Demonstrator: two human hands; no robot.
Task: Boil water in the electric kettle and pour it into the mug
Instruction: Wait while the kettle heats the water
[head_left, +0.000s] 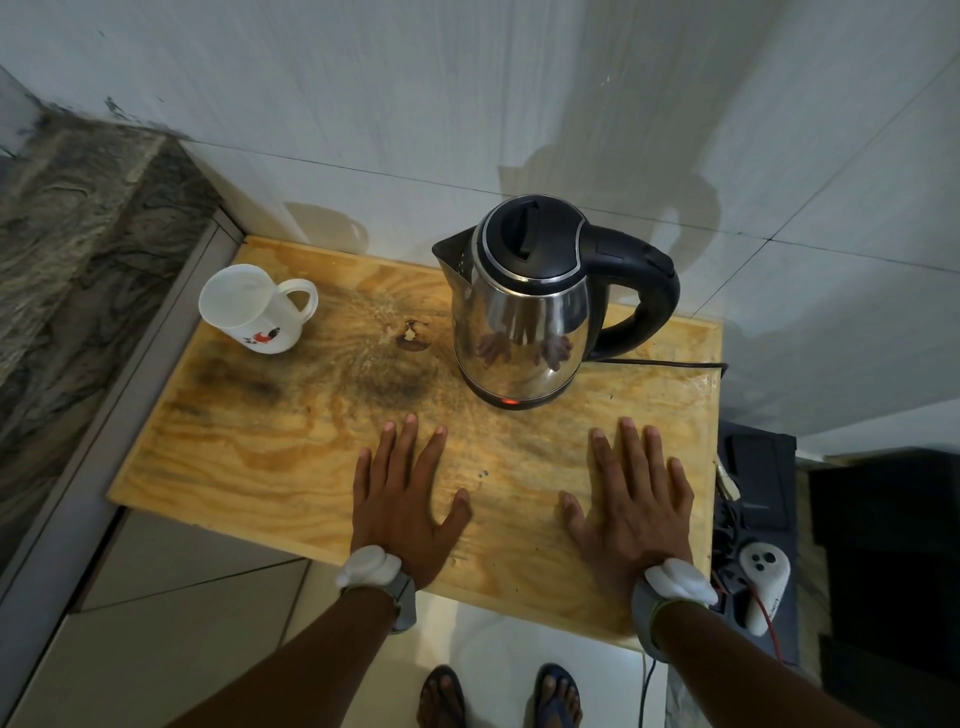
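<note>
Resting flat on the wooden surface (249, 452) are two hands, palms down: the left hand (402, 512) and the right hand (631, 506), each grip spread wide with fingers apart and holding nothing. Each wrist carries one white device on a grey band, two in all. One electric kettle (524, 317) of shiny steel stands upright on its black base near the far right of the surface, its black lid shut, spout toward the left, black handle toward the right; one red light (509, 401) glows low on the base. One black cord (670, 362) runs from the kettle off the right edge. One white mug (257, 309) with a red rooster picture stands at the far left corner, well apart from the kettle, handle pointing right. Its inside is too pale to tell whether it holds anything. Two sandalled feet show at the bottom edge, cut off. At the right, a white controller (763, 577) lies among dark clutter that is hard to make out.
</note>
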